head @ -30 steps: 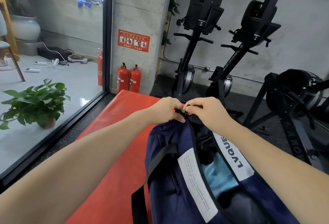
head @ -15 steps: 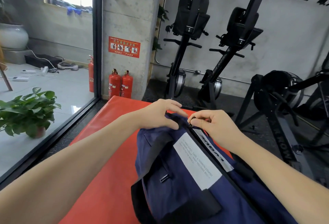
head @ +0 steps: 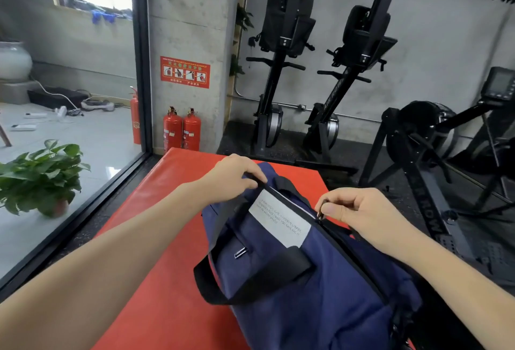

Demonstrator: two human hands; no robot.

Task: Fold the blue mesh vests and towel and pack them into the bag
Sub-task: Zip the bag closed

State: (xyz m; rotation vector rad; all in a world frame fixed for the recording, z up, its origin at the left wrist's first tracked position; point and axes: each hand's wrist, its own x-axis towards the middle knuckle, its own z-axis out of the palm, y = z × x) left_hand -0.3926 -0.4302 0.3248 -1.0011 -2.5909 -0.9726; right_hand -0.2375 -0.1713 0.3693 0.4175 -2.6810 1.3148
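A navy bag (head: 301, 280) with black straps and a white printed label lies on a red mat (head: 167, 280). My left hand (head: 234, 177) grips the bag's far end at the top edge. My right hand (head: 359, 213) pinches the metal zipper pull (head: 321, 210) partway along the zip. The stretch of zip between my two hands looks drawn together. No vests or towel show; the bag's inside is hidden.
Two red fire extinguishers (head: 181, 129) stand at a concrete pillar beyond the mat. Black rowing machines (head: 281, 71) lean on the back wall, and another machine (head: 434, 154) stands on the right. A glass wall and a potted plant (head: 41, 177) are to the left.
My right hand has drawn the zipper pull from the bag's far end toward me, covering the light-blue cloth seen inside before. My left hand stays holding the far end.
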